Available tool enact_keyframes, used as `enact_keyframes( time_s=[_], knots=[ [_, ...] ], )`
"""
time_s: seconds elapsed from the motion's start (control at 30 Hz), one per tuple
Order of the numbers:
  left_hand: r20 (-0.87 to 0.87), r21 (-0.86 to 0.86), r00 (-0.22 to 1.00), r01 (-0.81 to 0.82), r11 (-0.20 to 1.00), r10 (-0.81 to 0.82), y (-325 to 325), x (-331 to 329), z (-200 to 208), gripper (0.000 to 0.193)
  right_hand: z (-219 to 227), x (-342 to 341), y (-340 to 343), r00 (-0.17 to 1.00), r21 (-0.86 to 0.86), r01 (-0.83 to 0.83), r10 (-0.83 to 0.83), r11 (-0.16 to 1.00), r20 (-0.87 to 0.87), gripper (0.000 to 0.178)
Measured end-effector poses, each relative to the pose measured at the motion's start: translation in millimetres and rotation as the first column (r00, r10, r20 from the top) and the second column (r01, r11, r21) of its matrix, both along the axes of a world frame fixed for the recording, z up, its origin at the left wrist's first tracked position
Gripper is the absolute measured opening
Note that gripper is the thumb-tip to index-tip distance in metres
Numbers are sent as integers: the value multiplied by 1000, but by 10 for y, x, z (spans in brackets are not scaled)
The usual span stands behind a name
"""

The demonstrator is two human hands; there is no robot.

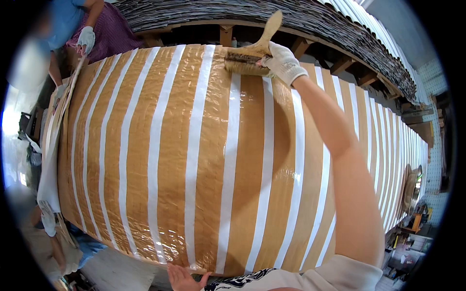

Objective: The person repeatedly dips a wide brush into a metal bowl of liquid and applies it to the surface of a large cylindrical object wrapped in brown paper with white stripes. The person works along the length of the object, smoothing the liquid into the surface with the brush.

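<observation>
My right hand (284, 63), in a white knit glove, is closed around a wide flat brush (259, 41) with a pale wooden handle. Its dark-to-tan bristles lie on the far edge of a long spread of overlapping brown sheets (252, 194) with white edge strips. The left part of the sheets shines wet; the right part looks duller. Bare and with fingers apart, my left hand (184, 278) rests at the near edge of the sheets and holds nothing.
Another person's gloved hand (86, 40) is at the far left corner, and a second person's gloved hand (47, 216) at the near left, beside lifted sheets (51, 160). A tall stack of layered sheets (194, 13) stands behind. A round basin (412, 189) sits toward the right end.
</observation>
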State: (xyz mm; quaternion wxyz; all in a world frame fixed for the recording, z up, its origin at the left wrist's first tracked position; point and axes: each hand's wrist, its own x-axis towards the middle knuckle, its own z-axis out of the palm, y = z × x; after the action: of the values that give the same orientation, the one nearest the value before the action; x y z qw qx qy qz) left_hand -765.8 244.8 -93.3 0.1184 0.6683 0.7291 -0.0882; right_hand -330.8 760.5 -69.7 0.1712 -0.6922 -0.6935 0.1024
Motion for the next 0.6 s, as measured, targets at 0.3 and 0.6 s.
enact_keyframes(
  time_s=[0.3, 0.6],
  knots=[
    [82, -62, 973, -209, 976, 214, -24, 68, 95, 92, 313, -215, 443, 996, 245, -19, 39, 969, -77, 39],
    [24, 57, 996, 88, 995, -89, -108, -160, 0, 72, 15, -349, 630, 985, 74, 148, -154, 986, 76, 45]
  ],
)
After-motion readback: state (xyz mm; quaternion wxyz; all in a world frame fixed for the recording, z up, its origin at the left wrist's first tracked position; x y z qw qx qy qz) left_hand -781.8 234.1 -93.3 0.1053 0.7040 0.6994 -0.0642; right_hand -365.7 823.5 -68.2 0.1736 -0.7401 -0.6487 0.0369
